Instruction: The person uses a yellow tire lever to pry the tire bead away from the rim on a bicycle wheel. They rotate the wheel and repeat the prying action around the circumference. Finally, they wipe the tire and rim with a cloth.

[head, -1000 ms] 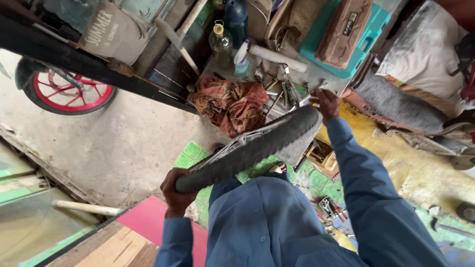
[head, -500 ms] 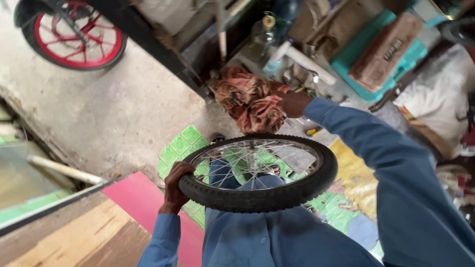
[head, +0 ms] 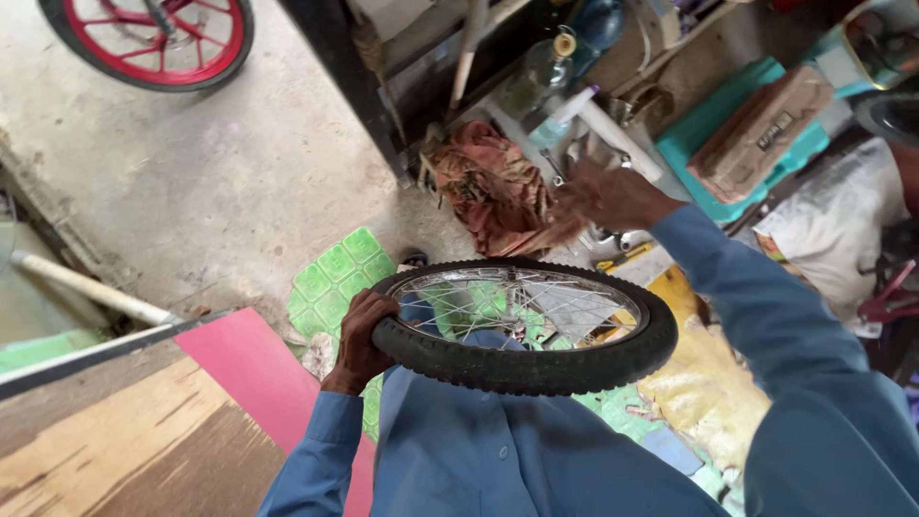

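The right hand [head: 613,196] has let go of the wheel [head: 525,325] and reaches out, fingers loosely spread, toward the rust-coloured rag [head: 493,187] — so the wheel now lies flat before the chest, gripped only by the left hand [head: 362,340] curled round its tyre.

matt knobbly rubber tyre [head: 536,369], shiny metal spokes [head: 517,306]

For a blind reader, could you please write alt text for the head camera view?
A person's left hand grips a small spoked bicycle wheel lying flat, while the right hand reaches toward a reddish rag among cluttered tools. A red-rimmed wheel stands on the concrete floor.
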Demonstrator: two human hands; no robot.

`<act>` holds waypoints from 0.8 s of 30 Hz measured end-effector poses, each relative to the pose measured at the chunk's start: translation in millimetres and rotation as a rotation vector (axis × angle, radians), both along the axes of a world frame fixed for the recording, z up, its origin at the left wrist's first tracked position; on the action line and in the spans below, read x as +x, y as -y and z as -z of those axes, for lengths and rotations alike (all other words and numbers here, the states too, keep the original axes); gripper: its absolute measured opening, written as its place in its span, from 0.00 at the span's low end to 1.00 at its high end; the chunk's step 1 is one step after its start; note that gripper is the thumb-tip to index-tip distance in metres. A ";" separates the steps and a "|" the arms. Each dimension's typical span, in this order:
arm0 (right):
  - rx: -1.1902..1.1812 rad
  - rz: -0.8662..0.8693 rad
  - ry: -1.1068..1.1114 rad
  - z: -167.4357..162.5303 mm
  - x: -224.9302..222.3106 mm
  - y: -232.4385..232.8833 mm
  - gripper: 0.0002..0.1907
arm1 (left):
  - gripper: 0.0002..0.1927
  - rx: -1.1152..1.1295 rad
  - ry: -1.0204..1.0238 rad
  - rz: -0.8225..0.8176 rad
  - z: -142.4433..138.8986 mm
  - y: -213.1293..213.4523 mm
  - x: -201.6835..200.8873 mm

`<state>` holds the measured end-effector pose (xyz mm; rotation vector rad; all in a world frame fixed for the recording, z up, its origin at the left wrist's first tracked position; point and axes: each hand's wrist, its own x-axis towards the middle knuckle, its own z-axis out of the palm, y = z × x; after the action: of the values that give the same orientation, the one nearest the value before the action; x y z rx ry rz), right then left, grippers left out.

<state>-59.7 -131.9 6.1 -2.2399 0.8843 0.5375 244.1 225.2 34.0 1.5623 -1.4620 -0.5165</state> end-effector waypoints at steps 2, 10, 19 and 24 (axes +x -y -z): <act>-0.007 -0.110 0.102 -11.3 -25.2 -12.0 0.17 | 0.18 -0.006 0.023 0.015 -1.6 7.3 -5.8; -0.154 0.104 -0.087 21.2 -50.9 -28.6 0.14 | 0.17 -0.065 0.050 0.033 -12.3 22.5 -34.2; -0.292 0.197 0.510 -5.2 -56.6 -19.7 0.20 | 0.23 -0.015 0.127 0.142 -30.4 36.8 -84.0; -0.189 0.448 0.382 -121.8 -178.7 -20.7 0.15 | 0.21 0.004 0.183 0.201 -61.4 73.9 -131.4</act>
<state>-238.5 -111.2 127.9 -2.1065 1.2155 -0.1801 112.8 151.3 95.4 1.5055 -1.7703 -0.5021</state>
